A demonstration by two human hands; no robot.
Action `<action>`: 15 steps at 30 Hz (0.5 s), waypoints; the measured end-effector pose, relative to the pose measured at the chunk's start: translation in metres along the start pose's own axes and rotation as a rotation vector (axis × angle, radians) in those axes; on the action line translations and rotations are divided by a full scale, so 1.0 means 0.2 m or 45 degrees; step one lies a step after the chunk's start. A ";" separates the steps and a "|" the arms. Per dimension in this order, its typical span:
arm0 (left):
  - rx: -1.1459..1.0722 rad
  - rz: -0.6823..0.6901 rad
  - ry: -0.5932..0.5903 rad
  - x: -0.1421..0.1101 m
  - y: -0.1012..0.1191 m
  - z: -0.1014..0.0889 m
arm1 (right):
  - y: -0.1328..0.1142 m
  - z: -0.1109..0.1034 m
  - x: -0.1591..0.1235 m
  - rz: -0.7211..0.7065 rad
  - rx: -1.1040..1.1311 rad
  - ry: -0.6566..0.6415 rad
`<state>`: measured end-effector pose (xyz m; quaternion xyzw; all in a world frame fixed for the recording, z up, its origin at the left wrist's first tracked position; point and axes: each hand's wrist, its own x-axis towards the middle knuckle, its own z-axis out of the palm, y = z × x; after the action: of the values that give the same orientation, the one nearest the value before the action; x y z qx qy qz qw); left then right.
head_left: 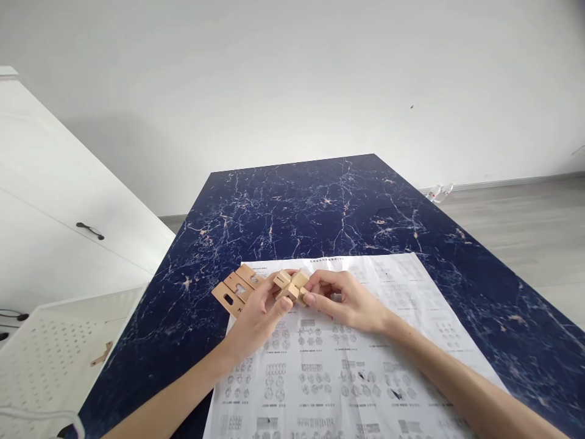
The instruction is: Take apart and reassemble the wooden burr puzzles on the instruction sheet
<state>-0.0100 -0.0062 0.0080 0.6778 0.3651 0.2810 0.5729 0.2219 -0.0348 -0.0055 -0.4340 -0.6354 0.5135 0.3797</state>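
A pale wooden interlocking puzzle (292,288), made of crossed square-ended blocks, is held above a printed sheet. My left hand (259,314) is closed round its left side, with the thumb on the near face. On the opposite side, my right hand (340,297) pinches the right-hand blocks between thumb and fingers; the other fingers are curled in. Several flat wooden plates (234,278) with cut-out slots lie side by side just left of my left hand, partly covered by it. Small diagrams of puzzles and parts fill the paper sheet (372,271) under both hands.
The dark blue marble-patterned table (297,213) extends away towards a white wall. To the left are a white cabinet (55,183) with a black handle and a white perforated basket (55,347) with a small wooden piece (104,355) inside. A clear plastic item (439,193) sits on the floor.
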 end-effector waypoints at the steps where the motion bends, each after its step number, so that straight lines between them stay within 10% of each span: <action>1: 0.007 0.003 -0.002 0.00 0.01 0.00 | 0.00 0.00 0.00 -0.001 0.015 -0.005; 15: 0.266 0.150 0.167 -0.03 -0.01 0.04 | -0.01 -0.01 0.00 -0.042 0.074 0.054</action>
<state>-0.0071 -0.0162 0.0054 0.7343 0.3886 0.3185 0.4564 0.2232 -0.0346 -0.0025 -0.4231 -0.6190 0.5161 0.4140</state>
